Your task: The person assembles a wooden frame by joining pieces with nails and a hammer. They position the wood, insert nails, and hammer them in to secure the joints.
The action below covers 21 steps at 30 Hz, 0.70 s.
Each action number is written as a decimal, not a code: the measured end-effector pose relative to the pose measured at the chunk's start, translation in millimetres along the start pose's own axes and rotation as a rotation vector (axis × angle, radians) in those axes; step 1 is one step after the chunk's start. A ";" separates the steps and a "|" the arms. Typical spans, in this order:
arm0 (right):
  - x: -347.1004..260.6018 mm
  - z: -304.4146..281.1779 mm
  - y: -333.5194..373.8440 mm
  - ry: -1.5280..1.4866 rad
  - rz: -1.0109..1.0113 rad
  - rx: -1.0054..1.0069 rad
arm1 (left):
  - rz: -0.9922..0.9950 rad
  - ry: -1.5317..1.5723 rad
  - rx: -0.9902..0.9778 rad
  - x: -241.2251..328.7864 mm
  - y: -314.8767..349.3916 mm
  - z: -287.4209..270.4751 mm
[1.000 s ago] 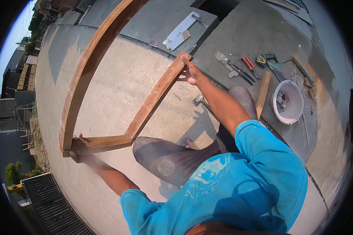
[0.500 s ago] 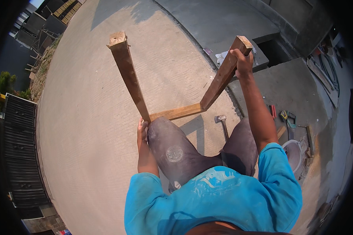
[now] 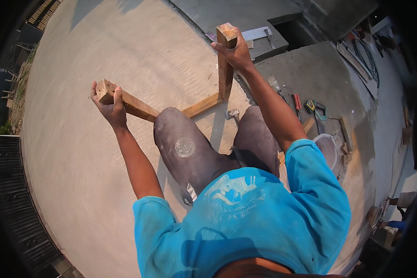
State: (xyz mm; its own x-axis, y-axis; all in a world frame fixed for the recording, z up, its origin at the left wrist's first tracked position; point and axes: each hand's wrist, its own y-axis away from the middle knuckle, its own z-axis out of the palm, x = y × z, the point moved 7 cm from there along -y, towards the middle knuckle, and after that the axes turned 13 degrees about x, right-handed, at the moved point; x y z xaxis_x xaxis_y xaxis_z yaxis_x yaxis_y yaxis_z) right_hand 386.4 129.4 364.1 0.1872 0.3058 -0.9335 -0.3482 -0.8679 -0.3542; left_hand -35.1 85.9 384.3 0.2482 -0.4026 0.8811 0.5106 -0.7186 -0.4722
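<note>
Pale ridged concrete paving (image 3: 92, 171) lies sunlit underfoot. Just ahead of dusty dark-trousered knees (image 3: 171, 120), the left hand (image 3: 113, 111) curls round one end of a three-sided brown timber frame (image 3: 203, 105), and the right hand (image 3: 239, 55) wraps the other, both closed on wood. It should handle stiff, fairly heavy, dry rather than slippery; its corner joints probably give first, so holding near them would strain it least. Beyond lies a flat white board (image 3: 256, 34).
</note>
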 end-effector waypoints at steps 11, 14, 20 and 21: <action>141.6 -297.6 334.3 0.737 0.637 0.740 | 0.193 -0.490 0.363 41.3 5.5 -22.0; 190.0 -341.6 445.9 1.068 1.253 0.695 | 0.223 -0.449 0.410 19.4 -7.8 -20.4; 227.8 -344.7 490.5 0.996 1.418 0.677 | 0.354 -0.291 0.396 29.0 -12.4 -19.6; 225.3 -344.0 478.2 0.999 1.406 0.645 | 0.274 -0.377 0.395 21.6 -18.8 -33.5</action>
State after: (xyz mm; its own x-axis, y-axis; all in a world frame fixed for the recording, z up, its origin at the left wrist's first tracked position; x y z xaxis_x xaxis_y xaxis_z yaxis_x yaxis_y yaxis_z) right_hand 578.0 -351.4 3.7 -0.1922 -0.9538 -0.2311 -0.9218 0.0947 0.3760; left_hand -67.0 71.7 411.3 0.6510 -0.2628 0.7121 0.6359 -0.3235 -0.7007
